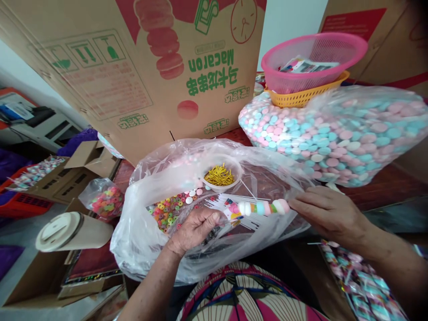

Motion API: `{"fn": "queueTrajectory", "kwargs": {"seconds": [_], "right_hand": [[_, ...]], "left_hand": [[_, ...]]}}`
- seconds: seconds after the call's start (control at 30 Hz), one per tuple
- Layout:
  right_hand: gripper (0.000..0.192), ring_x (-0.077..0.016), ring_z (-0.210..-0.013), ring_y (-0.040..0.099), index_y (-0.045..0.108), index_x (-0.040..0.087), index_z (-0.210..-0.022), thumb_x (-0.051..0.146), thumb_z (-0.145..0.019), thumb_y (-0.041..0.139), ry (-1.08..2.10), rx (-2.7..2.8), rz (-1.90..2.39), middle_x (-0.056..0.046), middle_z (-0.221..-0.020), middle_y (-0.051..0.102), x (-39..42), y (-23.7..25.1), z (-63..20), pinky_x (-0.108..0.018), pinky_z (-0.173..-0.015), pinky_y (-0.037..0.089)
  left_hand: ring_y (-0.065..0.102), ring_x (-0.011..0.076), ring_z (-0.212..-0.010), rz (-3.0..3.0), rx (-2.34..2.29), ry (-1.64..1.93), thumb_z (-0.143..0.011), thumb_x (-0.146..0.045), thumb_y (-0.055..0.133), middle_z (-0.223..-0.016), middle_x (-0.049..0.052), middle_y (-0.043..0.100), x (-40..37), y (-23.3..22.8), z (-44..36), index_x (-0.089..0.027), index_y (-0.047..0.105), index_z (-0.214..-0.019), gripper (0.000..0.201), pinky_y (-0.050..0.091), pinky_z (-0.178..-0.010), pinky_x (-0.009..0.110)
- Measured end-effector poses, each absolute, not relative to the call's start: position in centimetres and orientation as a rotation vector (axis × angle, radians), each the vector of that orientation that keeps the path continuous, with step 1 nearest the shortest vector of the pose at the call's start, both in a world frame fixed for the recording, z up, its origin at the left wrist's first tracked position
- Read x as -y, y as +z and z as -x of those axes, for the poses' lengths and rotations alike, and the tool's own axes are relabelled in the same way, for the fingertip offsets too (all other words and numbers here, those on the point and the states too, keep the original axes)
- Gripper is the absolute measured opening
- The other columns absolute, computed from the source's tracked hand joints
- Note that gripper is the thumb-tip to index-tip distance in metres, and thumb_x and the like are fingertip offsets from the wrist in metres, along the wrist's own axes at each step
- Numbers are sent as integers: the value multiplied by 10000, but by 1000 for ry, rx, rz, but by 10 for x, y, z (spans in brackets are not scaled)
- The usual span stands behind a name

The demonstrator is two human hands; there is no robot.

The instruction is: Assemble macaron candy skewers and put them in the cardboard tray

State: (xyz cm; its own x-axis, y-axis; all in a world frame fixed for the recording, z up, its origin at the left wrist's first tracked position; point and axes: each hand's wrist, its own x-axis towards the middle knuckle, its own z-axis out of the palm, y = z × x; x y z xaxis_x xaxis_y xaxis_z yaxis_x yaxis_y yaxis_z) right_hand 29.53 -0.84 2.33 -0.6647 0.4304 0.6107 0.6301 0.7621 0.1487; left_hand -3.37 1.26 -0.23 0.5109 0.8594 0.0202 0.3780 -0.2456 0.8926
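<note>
A candy skewer [261, 208] of white, pink, blue and green-orange pieces stretches level between my two hands. My left hand [197, 226] pinches its left end, where a colourful printed piece shows. At the other end, the closed fingers of my right hand [329, 209] meet the last pink candy; their exact grip there is partly hidden. Below lie white sticks [245, 218] on clear plastic. Just behind stands a white bowl [238, 174] of gold twist ties [219, 174]. Small coloured candy rings [169, 209] are spread to the left of it, beside a few round candies [191, 196].
A crumpled clear plastic bag [133, 232] surrounds the work area. Behind stands a large cardboard carton [160, 98]. A bag of pastel candies [334, 138] bears pink [354, 47] and yellow baskets [294, 99]. At left are a lidded cup [90, 232] and a candy bag [105, 200]; wrapped skewers [368, 285] lie lower right.
</note>
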Motion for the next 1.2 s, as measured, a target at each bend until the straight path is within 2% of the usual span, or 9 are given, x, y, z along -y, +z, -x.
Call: {"fn": "queueTrajectory", "kwargs": {"seconds": [0.2,0.37,0.5,0.73,0.9,1.03,1.13,1.2], "right_hand": [[272,-197,-723,590,556,193,-1083,59,-853,501,-350,2452,769,-83,-821,682,8,26,-295,-344,-634,480],[252,-176,-704,608,565,199,-1060,67,-864,477,-192,2472,764,-69,-800,674,11,25,-292,-305,-609,477],[215,-158,-704,613,579,204,-1046,105,-892,466,-107,2438,815,-72,-807,661,10,30,-295,-266,-598,481],[295,-160,-737,628,575,257,-1138,124,-876,549,-232,2215,954,-63,-847,660,10,27,-306,-258,-642,497],[278,-184,-775,618,592,269,-1098,120,-871,531,-273,2268,942,-59,-844,668,13,10,-298,-302,-682,496],[308,-195,-736,608,603,258,-1071,65,-848,515,-338,2346,905,-54,-814,678,16,9,-296,-327,-657,477],[230,-192,-698,606,603,187,-1016,65,-867,478,-314,2451,877,-68,-792,679,16,18,-295,-313,-604,463],[188,-177,-698,612,614,164,-962,95,-896,452,-172,2495,941,-67,-781,669,15,24,-293,-281,-583,459]], "left_hand": [[518,130,-634,-1793,-1022,678,-940,-512,385,-658,9,582,-12,-4,27,-160,604,-695,481,443,-632,246],[486,120,-599,-1868,-1038,718,-946,-485,398,-623,-1,542,-12,-5,25,-161,589,-671,466,422,-602,240],[530,129,-638,-1862,-913,658,-952,-463,401,-660,13,582,-14,-2,26,-155,624,-700,456,444,-636,248],[560,146,-655,-1723,-953,657,-928,-544,404,-686,29,631,-15,2,27,-156,684,-737,515,456,-643,270],[501,133,-573,-1687,-1005,667,-876,-647,416,-593,13,567,-15,4,24,-154,685,-700,588,433,-581,261],[494,124,-562,-1770,-1059,648,-912,-611,368,-606,11,580,-15,2,23,-153,671,-709,586,421,-559,242],[554,139,-636,-2032,-1080,549,-950,-526,359,-681,19,629,-15,0,22,-159,700,-847,511,447,-637,248],[601,166,-725,-2187,-1105,458,-897,-557,470,-759,25,667,-15,-2,20,-195,699,-1028,448,460,-702,265]]}}
